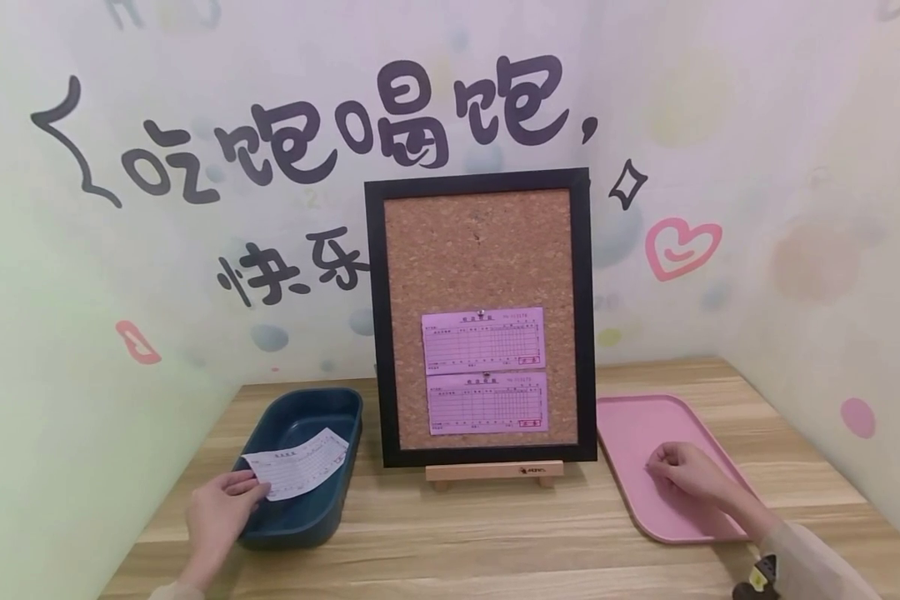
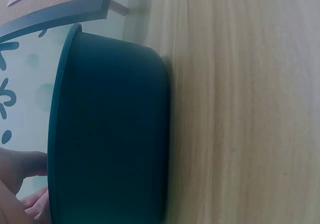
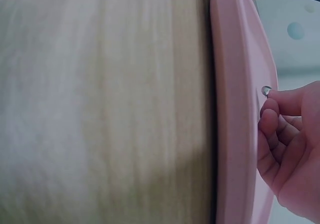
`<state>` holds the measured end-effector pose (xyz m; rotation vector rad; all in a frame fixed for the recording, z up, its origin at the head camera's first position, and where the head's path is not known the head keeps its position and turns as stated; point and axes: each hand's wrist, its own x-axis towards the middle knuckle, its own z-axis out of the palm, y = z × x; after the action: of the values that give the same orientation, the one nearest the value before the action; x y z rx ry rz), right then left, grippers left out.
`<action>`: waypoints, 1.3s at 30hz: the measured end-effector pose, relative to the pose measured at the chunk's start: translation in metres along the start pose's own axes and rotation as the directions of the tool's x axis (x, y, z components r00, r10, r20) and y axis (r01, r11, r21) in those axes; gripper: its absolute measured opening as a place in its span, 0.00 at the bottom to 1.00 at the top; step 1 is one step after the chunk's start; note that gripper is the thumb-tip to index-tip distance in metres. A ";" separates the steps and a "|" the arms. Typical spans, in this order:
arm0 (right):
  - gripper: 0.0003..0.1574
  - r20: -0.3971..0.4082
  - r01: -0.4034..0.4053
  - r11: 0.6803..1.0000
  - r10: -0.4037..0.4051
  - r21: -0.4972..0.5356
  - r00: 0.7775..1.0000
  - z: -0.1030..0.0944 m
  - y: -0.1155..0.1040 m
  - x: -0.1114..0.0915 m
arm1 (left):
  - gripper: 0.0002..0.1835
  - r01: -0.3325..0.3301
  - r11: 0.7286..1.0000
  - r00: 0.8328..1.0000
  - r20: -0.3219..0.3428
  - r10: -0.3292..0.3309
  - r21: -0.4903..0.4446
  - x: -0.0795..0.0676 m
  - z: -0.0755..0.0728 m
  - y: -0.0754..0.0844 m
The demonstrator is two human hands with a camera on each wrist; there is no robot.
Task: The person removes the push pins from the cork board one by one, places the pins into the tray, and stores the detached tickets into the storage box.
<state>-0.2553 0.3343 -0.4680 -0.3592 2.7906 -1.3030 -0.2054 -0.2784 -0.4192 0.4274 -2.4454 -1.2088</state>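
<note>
White paper slip (image 1: pixel 300 468) is pinched at its left end by the fingers of the left hand (image 1: pixel 220 510) over the blue basin (image 1: pixel 296 532), its long axis angled toward the corkboard (image 1: pixel 480 250) at right; a small shiny object (image 3: pixel 266 90) is pinched by the right hand (image 1: pixel 686 473) above the pink tray (image 1: pixel 663 417).

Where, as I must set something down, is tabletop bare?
Widest: the tabletop in front of the corkboard, between blue bin and pink tray. A strip right of the tray, beyond the sleeve, is free. Crowded: the bin, over which the left hand holds a paper slip, and the tray, under the right hand.
</note>
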 end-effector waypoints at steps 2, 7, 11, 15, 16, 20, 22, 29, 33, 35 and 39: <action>0.08 0.007 0.008 1.000 -0.008 -0.014 1.000 0.000 0.000 0.000 | 0.19 -0.011 1.000 1.000 -0.008 0.012 0.012 -0.001 0.001 0.001; 0.08 0.018 0.003 0.999 -0.003 -0.043 1.000 0.000 0.000 -0.001 | 0.17 -0.044 0.997 0.998 -0.048 0.047 0.057 -0.004 0.003 0.002; 0.07 0.015 -0.008 0.998 0.009 -0.066 1.000 0.001 -0.002 -0.002 | 0.16 -0.056 0.994 0.995 -0.075 0.063 0.093 -0.006 0.005 0.003; 0.07 0.014 0.000 0.997 0.001 -0.071 1.000 0.002 -0.002 -0.001 | 0.16 -0.067 0.993 0.993 -0.087 0.076 0.100 -0.007 0.005 0.004; 0.07 0.012 -0.001 0.997 0.002 -0.072 1.000 0.002 -0.003 -0.001 | 0.16 -0.068 0.992 0.993 -0.089 0.077 0.102 -0.007 0.004 0.004; 0.06 0.003 -0.010 0.996 0.010 -0.084 1.000 0.003 -0.004 -0.001 | 0.15 -0.073 0.993 0.993 -0.090 0.082 0.097 -0.009 0.004 0.005; 0.06 -0.001 -0.014 0.996 0.014 -0.089 1.000 0.003 -0.004 -0.001 | 0.15 -0.077 0.993 0.993 -0.088 0.085 0.091 -0.009 0.004 0.006; 0.06 0.000 -0.025 0.996 0.025 -0.091 1.000 0.002 -0.002 0.000 | 0.15 -0.078 0.993 0.993 -0.083 0.085 0.087 -0.011 0.006 0.007; 0.06 -0.002 -0.029 0.995 0.029 -0.094 1.000 0.002 -0.002 0.001 | 0.15 -0.071 0.993 0.993 -0.083 0.079 0.090 -0.012 0.006 0.008; 0.06 -0.002 -0.029 0.996 0.029 -0.087 1.000 0.002 -0.002 0.001 | 0.15 -0.071 0.994 0.994 -0.081 0.078 0.086 -0.013 0.006 0.009; 0.07 0.001 -0.032 0.997 0.032 -0.064 0.999 0.002 -0.002 0.000 | 0.16 -0.078 0.994 0.994 -0.075 0.084 0.074 -0.012 0.006 0.008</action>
<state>-0.2546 0.3317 -0.4675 -0.3169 2.8294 -1.2089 -0.1982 -0.2639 -0.4186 0.3837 -2.4199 -1.0551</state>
